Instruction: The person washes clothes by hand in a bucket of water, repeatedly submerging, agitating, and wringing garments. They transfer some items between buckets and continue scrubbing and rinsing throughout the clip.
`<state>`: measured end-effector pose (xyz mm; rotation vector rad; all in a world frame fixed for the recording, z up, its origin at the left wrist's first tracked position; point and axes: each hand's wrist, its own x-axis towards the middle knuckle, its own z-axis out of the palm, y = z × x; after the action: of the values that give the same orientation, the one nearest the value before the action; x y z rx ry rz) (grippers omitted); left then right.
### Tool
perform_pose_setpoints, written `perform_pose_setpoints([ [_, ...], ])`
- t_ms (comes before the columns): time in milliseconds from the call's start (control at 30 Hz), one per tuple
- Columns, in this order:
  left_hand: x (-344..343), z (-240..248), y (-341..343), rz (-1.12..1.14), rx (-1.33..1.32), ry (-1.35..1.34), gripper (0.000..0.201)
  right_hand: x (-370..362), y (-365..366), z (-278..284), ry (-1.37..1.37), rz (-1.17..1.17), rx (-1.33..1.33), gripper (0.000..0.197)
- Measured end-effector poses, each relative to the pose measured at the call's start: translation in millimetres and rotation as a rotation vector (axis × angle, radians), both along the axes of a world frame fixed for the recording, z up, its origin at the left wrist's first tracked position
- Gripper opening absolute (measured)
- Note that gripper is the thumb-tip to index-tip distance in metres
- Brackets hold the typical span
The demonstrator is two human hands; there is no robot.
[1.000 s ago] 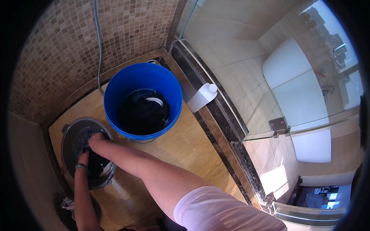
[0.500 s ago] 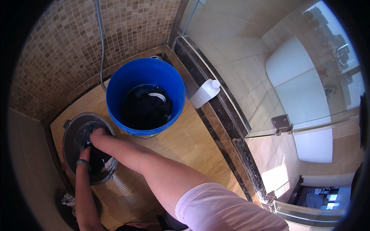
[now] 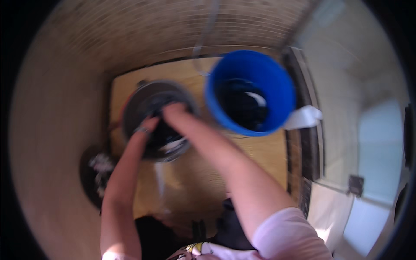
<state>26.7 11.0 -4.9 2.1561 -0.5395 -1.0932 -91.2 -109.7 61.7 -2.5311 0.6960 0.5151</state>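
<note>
Both my hands reach down into a grey bucket (image 3: pixel 129 113) on the tan floor. Dark wet cloth (image 3: pixel 161 135) lies in it, with a paler piece of cloth (image 3: pixel 173 145) near the front rim. My left hand (image 3: pixel 150 124), with a band at the wrist, is against the cloth. Beside it and slightly farther in is my right hand (image 3: pixel 174 112). Blur and the dark contents hide the fingers of both. To the right stands a larger blue bucket (image 3: pixel 279 82) holding dark cloth (image 3: pixel 238 104) with a white curved patch (image 3: pixel 257 99).
A white plastic bottle (image 3: pixel 303 118) is right of the blue bucket, by the dark stone sill (image 3: pixel 310 154). At left sits a dark basin (image 3: pixel 89 175) with patterned cloth (image 3: pixel 102 167). A hose (image 3: pixel 210 30) hangs along the tiled wall. Glass panels with a metal hinge (image 3: pixel 356 185) border the right.
My view has swung left, so both buckets appear farther right, and the picture is blurred. Both hands stay inside the grey bucket. The dark basin shows more fully.
</note>
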Motion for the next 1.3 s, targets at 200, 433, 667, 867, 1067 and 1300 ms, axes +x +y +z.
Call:
perform_pose_setpoints([
  [200, -31, 50, -14, -0.003, 0.041, -0.499, 0.054, -8, 0, -19, -0.386, 0.035, -0.275, 0.022],
  [433, -49, 66, -19, 0.2, -0.183, -0.808, 0.035, -16, -2, -11, -0.856, -0.009, -0.297, 0.038],
  [667, -38, 28, -20, 0.253, -0.048, -0.275, 0.043, -22, -1, -18, -0.421, 0.106, -0.182, 0.048],
  [867, -38, 33, -36, 0.509, -0.233, 0.356, 0.048, -15, -28, -43, -0.341, -0.053, -0.034, 0.036],
  [1067, -23, 66, -5, 0.489, -0.378, 0.838, 0.048, -16, 42, 50, -0.929, -0.061, 0.303, 0.027],
  [1300, -66, 81, -29, 0.649, -0.482, 1.053, 0.027, -3, -8, 28, -0.794, -0.283, -0.054, 0.026],
])
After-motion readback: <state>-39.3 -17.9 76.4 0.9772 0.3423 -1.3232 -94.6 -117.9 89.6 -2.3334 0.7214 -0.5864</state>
